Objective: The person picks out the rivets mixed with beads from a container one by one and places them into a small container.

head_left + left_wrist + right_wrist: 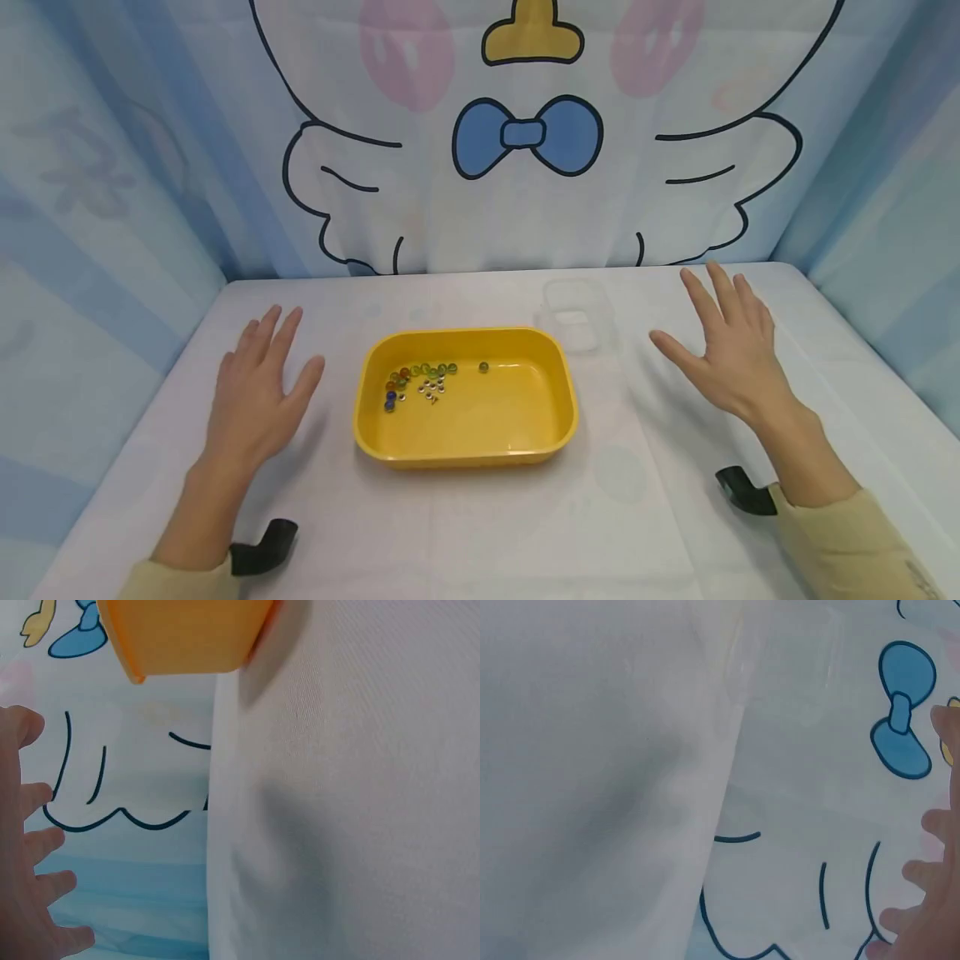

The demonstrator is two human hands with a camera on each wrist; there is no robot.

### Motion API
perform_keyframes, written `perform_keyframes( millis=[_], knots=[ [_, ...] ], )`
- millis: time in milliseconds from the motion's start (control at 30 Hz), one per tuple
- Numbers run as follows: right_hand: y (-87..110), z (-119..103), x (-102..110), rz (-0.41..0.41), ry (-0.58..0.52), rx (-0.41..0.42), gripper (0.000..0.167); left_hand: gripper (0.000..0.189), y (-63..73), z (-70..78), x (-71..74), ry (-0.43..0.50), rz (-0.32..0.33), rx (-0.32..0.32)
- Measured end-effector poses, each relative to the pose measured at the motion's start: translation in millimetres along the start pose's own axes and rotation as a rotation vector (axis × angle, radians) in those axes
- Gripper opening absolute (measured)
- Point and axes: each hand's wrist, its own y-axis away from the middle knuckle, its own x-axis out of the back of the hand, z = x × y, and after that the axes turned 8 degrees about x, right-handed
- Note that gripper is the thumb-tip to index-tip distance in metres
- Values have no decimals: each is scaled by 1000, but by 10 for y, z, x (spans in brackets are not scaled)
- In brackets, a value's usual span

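Observation:
A yellow tray [487, 425] rests on the white-covered table. Inside it, several glass marbles [426, 368] in green, amber and blue gather toward the left, with one marble [483, 367] apart near the back. Beside them lie several small shiny pieces [433, 387], too small to identify. My left hand [255, 396] hovers left of the tray, fingers spread, holding nothing; its shadow falls on the cloth. To the right of the tray, my right hand [731, 354] is likewise raised with spread fingers and holds nothing. A clear plastic container [576, 317] stands behind the tray's right corner, nearest the right hand.
A curtain [525, 217] printed with a cartoon figure and blue bow tie hangs along the table's back edge. Patterned blue fabric [97, 250] closes in the left side and more fabric [892, 225] the right. A dark curved piece [266, 547] sticks out at each cuff.

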Motion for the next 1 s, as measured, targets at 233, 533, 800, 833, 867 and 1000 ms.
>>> perform_keyframes(
  millis=[233, 533, 800, 833, 867, 1000],
  knots=[
    [-106, -98, 10, 39, -13, 21, 84, 68, -49, 116, -40, 77, -20, 15],
    [-267, -232, -33, 85, -30, 88, 82, 64, -66, 237, -142, 195, -73, 56],
    [-413, -376, -57, 88, -9, 83, 82, 59, -115, 297, -232, 331, -120, 61],
    [-430, -388, -62, 92, -14, 87, 81, 59, -118, 302, -243, 346, -129, 67],
    [-447, -400, -65, 94, -21, 92, 81, 59, -122, 308, -254, 355, -137, 73],
    [-497, -453, -74, 99, -40, 101, 80, 58, -144, 336, -292, 388, -159, 83]
  ],
)
